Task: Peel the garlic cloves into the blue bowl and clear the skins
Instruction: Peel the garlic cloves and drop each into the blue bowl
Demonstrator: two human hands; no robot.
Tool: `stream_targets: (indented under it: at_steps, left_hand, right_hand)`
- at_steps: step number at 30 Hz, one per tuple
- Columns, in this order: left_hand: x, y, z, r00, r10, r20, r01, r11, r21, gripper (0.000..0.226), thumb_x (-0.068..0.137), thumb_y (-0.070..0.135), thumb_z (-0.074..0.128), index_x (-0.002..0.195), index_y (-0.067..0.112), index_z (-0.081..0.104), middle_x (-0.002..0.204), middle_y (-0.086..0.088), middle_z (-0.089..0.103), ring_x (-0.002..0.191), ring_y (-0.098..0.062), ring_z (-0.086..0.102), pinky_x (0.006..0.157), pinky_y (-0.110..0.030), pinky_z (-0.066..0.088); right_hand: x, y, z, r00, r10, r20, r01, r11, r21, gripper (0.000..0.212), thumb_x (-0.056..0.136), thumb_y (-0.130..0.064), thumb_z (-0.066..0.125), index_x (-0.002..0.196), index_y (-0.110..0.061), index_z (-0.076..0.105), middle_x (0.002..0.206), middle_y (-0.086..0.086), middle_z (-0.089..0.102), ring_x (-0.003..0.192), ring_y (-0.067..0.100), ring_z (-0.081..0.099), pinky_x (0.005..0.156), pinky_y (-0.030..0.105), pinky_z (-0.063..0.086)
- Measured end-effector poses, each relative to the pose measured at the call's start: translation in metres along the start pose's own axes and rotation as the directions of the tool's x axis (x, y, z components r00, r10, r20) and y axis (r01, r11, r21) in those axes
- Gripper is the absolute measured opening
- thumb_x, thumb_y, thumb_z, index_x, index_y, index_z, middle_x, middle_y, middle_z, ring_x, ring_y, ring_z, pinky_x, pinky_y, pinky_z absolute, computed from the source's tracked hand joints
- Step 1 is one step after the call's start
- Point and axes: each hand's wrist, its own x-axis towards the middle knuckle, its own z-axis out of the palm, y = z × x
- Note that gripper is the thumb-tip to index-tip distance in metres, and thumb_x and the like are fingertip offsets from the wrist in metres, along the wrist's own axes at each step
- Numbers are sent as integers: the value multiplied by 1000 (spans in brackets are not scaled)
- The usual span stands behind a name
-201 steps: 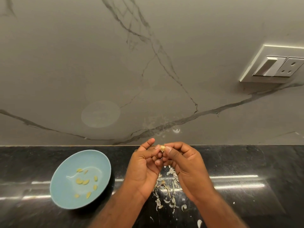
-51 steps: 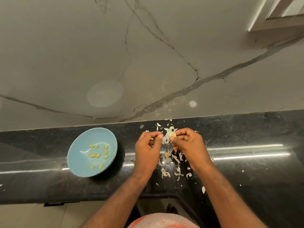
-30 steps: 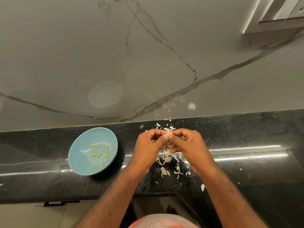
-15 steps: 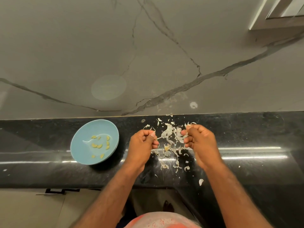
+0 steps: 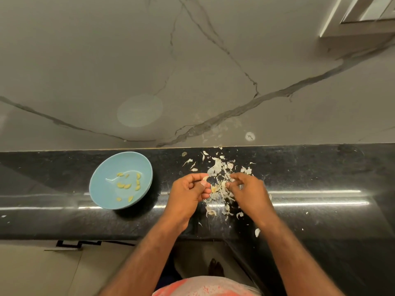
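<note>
The blue bowl [image 5: 100, 189] sits on the black counter at the left and holds several peeled yellow garlic cloves [image 5: 124, 186]. To the right of the bowl, my left hand [image 5: 188, 195] pinches a small pale curved garlic clove [image 5: 204, 178] between thumb and forefinger. My right hand [image 5: 250, 191] is a little apart from the left. Its fingers are curled, and its fingertips pinch a bit of skin at the edge of the garlic skins [image 5: 218, 169]. The loose white skins lie scattered between and beyond both hands.
The black counter [image 5: 310, 180] ends at a front edge just below my forearms. A grey marble wall [image 5: 192, 71] rises right behind it. Stray skin flakes [image 5: 257, 232] lie near the front edge. A switch plate corner [image 5: 363, 18] shows at top right.
My hands were joined on the clove a second ago and then pulled apart. The left hand keeps the clove, and the right hand has dropped lower onto the skin pile.
</note>
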Motion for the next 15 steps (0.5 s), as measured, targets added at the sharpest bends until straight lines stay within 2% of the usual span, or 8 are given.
stream_targets:
  at_steps: [2,5,7,11,15]
  left_hand:
    - [-5,6,0,999,41,21,-42,999,24,23,94,0,60,110,13,70,84,-10,72,75,-14,65,73,-22,57]
    - [-12,21,1,988,133,73,-141,985,103,25,93,4,64,115,13,70,89,-13,73,76,-16,67,73,-21,56]
    - [-16,32,4,973,194,126,-210,969,133,28,91,5,67,117,14,67,89,-13,74,77,-17,70,73,-22,57]
    - [-24,51,7,945,273,179,-300,943,146,32,89,3,68,117,17,62,84,-14,71,78,-20,70,75,-28,59]
    - [-33,66,2,929,328,170,-341,939,52,25,88,3,69,111,11,68,87,-11,74,78,-20,70,73,-27,57]
  right_hand:
    - [-5,-12,-11,1000,-14,-9,15,985,174,14,94,-32,67,106,-27,72,95,-9,71,70,5,65,56,14,44]
    - [-15,-38,-26,989,-98,113,31,875,483,8,91,-28,71,94,-23,76,86,1,75,67,10,66,57,25,51]
    - [-20,-50,-30,976,-151,156,47,847,530,7,92,-21,71,95,-18,76,83,4,75,66,13,64,58,28,53]
    - [-23,-63,-37,975,-183,124,73,795,602,8,91,-11,70,91,-4,74,77,16,71,62,18,61,55,29,51]
    - [-30,-78,-48,972,-206,112,63,692,719,21,80,-21,75,87,-1,71,71,10,69,58,18,59,51,26,48]
